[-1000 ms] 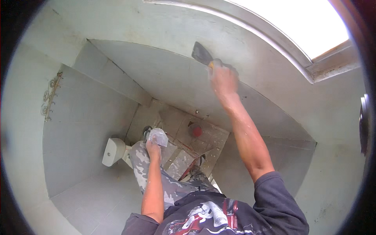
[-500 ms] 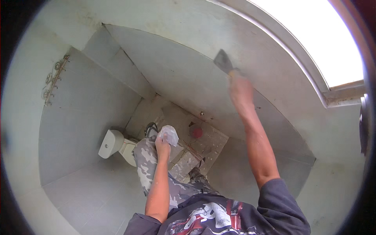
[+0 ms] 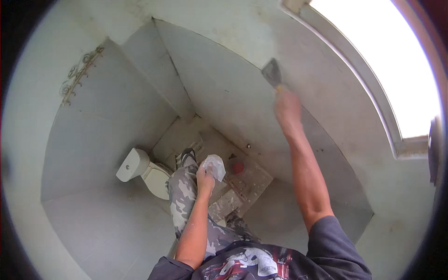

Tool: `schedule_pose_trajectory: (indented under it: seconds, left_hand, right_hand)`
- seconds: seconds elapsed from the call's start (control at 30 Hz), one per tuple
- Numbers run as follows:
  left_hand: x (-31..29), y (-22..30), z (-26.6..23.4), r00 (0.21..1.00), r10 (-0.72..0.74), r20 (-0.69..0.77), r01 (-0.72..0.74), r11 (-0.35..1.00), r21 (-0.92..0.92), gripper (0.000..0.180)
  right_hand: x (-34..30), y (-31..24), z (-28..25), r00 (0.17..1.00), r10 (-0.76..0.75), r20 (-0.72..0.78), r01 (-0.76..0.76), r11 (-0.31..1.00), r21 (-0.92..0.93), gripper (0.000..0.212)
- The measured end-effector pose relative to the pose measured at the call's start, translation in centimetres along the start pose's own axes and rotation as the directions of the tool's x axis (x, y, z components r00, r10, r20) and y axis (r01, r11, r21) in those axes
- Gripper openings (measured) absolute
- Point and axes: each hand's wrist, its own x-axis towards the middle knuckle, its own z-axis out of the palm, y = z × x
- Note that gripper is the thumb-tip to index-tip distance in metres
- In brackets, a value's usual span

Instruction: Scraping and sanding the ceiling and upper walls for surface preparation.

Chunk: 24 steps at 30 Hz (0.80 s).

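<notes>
One scraper [image 3: 272, 73], gripped in the right hand [image 3: 288, 109] with fingers closed, still at the upper edge of the grey tiles [image 3: 228, 88] though the view has swung, so work seemingly continues there; one pale flat piece [image 3: 215, 167], gripped lower down in the left hand [image 3: 205, 181].

We tag this a bathroom: toilet [image 3: 151, 176] left of center, hook rack [image 3: 81, 78] upper left, bright window [image 3: 378, 56] upper right.

a white toilet [image 3: 155, 180] stands at left, below a hook rack [image 3: 80, 77]; a bright window [image 3: 378, 65] spans the upper right; a red object [image 3: 238, 167] sits on the floor [image 3: 255, 177].
</notes>
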Motion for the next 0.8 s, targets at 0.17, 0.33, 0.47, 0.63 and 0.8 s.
schedule_pose_trajectory:
  seconds: [0.17, 0.33, 0.47, 0.63, 0.8]
  left_hand:
    - [1.0, -0.5, -0.1, 0.994, -0.101, 0.046, 0.108, 0.974, -0.199, 0.027]
    - [0.5, 0.0, 0.9, 0.974, -0.220, 0.059, 0.224, 0.972, -0.075, 0.026]
    - [1.0, -1.2, -0.4, 0.986, -0.164, 0.033, 0.165, 0.986, -0.009, 0.027]
    - [1.2, -0.3, 0.6, 0.980, -0.189, 0.065, 0.199, 0.958, -0.205, 0.027]
    - [0.3, -0.6, 2.5, 0.978, -0.154, 0.143, 0.159, 0.987, -0.025, 0.027]
  right_hand:
    - [3.7, -2.3, 1.1, 0.995, -0.080, 0.064, 0.087, 0.990, -0.109, 0.023]
    - [7.7, -7.9, 5.8, 0.998, -0.052, 0.022, 0.052, 0.998, -0.021, 0.021]
    - [1.8, -6.5, 2.9, 0.985, 0.053, 0.166, -0.110, 0.927, 0.358, 0.029]
    - [-11.8, 3.3, -4.0, 0.994, -0.053, 0.097, -0.019, 0.785, 0.619, 0.049]
    - [-24.0, 15.4, -12.6, 0.807, 0.406, 0.430, -0.537, 0.199, 0.820, 0.048]
